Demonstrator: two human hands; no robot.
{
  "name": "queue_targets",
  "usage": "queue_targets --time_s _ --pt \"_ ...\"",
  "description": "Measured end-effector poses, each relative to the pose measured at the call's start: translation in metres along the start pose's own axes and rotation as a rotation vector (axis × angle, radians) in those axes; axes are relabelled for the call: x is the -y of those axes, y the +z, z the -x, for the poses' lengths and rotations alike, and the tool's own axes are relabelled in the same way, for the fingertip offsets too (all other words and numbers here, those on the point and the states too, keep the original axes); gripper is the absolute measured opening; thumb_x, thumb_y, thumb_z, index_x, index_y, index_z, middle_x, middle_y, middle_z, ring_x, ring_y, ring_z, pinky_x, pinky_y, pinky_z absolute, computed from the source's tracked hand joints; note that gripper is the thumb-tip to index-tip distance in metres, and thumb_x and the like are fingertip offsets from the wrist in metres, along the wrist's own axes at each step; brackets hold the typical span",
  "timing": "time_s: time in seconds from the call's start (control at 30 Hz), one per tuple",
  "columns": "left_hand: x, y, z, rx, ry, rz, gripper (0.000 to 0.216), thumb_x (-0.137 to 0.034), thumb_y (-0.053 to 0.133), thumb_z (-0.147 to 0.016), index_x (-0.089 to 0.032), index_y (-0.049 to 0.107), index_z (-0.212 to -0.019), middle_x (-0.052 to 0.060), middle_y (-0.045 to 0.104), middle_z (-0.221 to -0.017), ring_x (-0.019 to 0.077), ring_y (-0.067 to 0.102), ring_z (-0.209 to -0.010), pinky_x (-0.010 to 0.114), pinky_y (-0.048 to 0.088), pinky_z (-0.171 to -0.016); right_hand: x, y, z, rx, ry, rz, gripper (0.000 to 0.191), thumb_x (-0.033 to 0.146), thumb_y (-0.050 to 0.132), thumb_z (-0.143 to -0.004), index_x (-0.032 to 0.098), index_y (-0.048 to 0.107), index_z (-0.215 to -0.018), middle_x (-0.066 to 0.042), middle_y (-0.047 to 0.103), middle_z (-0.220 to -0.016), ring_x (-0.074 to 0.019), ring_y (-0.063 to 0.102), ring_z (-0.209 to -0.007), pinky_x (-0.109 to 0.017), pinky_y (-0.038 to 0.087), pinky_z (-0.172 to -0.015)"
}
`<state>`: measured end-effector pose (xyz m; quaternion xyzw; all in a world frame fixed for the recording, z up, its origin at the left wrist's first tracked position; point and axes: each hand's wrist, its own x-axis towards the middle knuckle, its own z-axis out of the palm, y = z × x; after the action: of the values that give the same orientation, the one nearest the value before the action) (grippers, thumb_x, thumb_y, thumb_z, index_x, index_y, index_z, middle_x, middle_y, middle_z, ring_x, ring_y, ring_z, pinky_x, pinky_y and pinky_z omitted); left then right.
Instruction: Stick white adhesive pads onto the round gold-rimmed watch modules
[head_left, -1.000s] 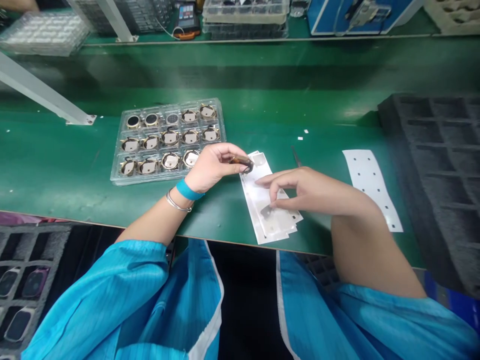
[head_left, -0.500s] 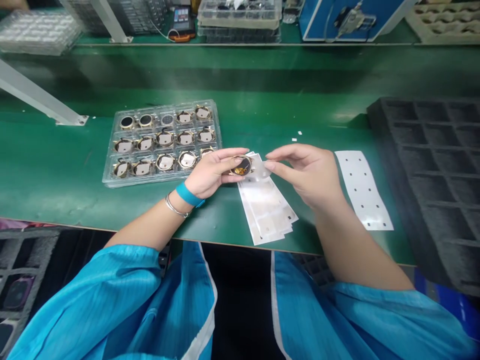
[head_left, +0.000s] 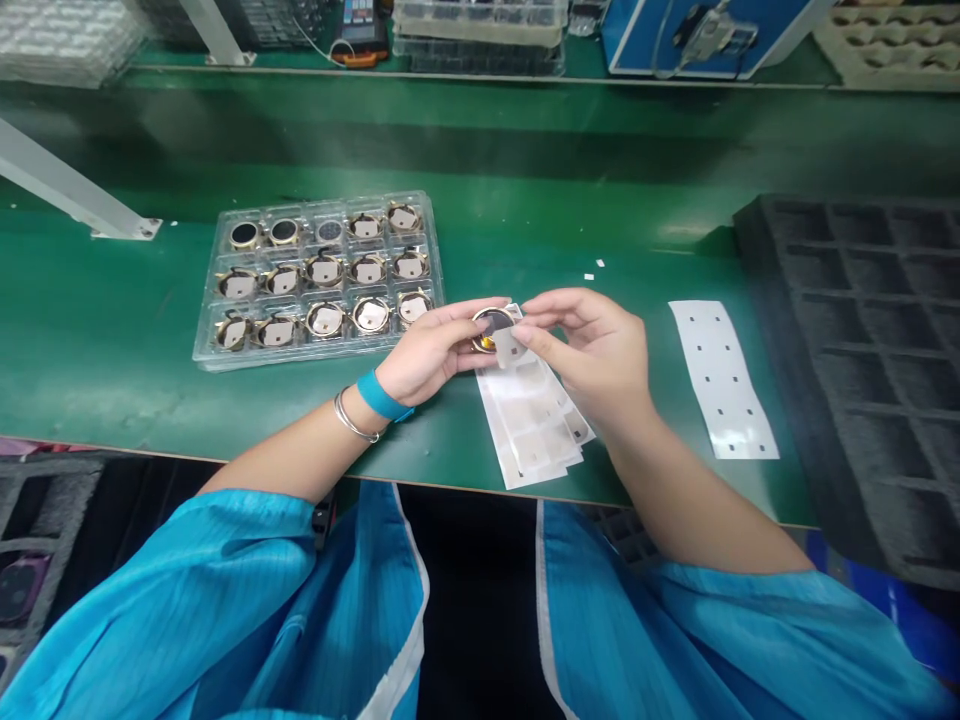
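Note:
My left hand (head_left: 435,350) is closed on a round gold-rimmed watch case (head_left: 484,342), thumb on its near side and fingers beneath. Between the thumb and fingers of my right hand (head_left: 592,345) is a small pale sticker (head_left: 510,348) with a dark square mark, held over the right part of the watch case. Whether the sticker touches the case I cannot tell. Below both hands lies a fanned stack of whitish sticker sheets (head_left: 525,430). To the left, a clear plastic tray (head_left: 202,345) holds several gold watch cases, most with pale stickers inside.
A white sheet with small dark squares (head_left: 724,385) lies right of my right hand. Beyond it stands a dark foam tray with compartments (head_left: 847,330). Two tiny white scraps (head_left: 589,276) lie on the green table (head_left: 525,220). Plastic trays (head_left: 480,20) and a blue box (head_left: 652,40) line the back shelf.
My right hand has moved left and brought the sticker over the watch case. My left hand has shifted slightly right with the case. The view has shifted a little.

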<state>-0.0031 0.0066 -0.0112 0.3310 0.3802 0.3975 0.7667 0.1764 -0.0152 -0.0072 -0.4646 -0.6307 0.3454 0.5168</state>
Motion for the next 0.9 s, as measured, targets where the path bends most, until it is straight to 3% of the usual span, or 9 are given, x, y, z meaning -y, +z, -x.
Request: queue_targets --time_s 0.27,0.5,0.9 --pt "0.0019 0.0060 0.0060 0.093 -0.009 0.041 0.044 -0.005 0.057 -0.073 -0.016 0.074 -0.111 0.006 0.076 -0.101 0.0210 0.073 -0.095 0.048 0.056 -0.103 0.0021 0.0066 -0.0014 -0.077 0.042 0.117 0.014 0.022 0.076 -0.077 0.022 0.064 -0.085 0.002 0.070 -0.080 -0.0164 0.068 -0.075 -0.028 0.055 -0.066" --pt "0.0056 0.0063 0.0071 0.109 0.038 -0.023 0.042 -0.008 0.069 -0.075 -0.019 0.072 -0.116 0.006 0.074 -0.112 0.0222 0.073 -0.101 0.043 0.058 -0.100 0.0025 0.0097 0.0011 -0.098 -0.006 0.201 0.010 0.022 0.071 -0.079 0.022 0.062 -0.083 0.002 0.068 -0.079 -0.0157 0.066 -0.071 -0.029 0.056 -0.066" --pt "0.0095 0.0047 0.0057 0.117 0.064 -0.045 0.045 -0.018 0.081 -0.074 -0.019 0.072 -0.118 0.002 0.074 -0.085 0.0208 0.073 -0.096 0.038 0.060 -0.097 0.0025 0.0103 0.0038 -0.098 -0.043 0.299 0.009 0.023 0.071 -0.083 0.022 0.063 -0.080 0.001 0.067 -0.081 -0.0157 0.062 -0.072 -0.032 0.055 -0.076"
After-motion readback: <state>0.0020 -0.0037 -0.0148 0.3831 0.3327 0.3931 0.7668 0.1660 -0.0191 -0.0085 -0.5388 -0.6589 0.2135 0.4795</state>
